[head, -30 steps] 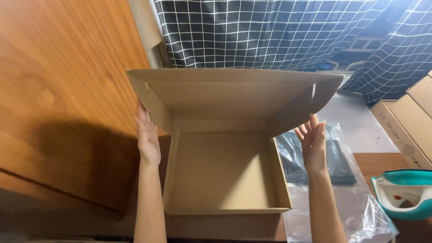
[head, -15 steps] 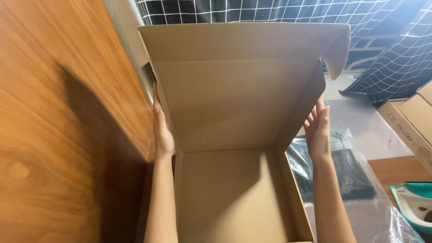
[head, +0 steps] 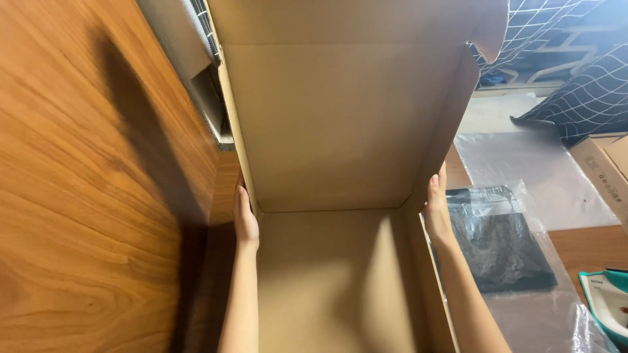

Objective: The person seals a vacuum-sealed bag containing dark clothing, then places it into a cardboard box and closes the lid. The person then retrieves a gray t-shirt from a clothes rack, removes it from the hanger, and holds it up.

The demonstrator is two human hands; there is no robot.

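An open brown cardboard box [head: 327, 274] fills the middle of the head view, empty inside, its lid [head: 340, 111] standing upright at the back. My left hand [head: 244, 219] lies flat against the outside of the box's left wall near the back corner. On the other side, my right hand [head: 437, 209] presses flat on the outside of the right wall, fingers pointing up along the lid's side flap. Both hands have straight fingers and grip the box between them.
A wooden panel [head: 85, 183] runs along the left. To the right lies a dark folded item in a clear plastic bag [head: 504, 242] on a wooden surface. A teal and white object [head: 608, 304] sits at the lower right, another cardboard box [head: 605, 163] at the right edge, checked cloth [head: 575, 98] behind.
The box has come closer and the lid has swung up further to upright. Both hands slid along the side walls toward the back corners.
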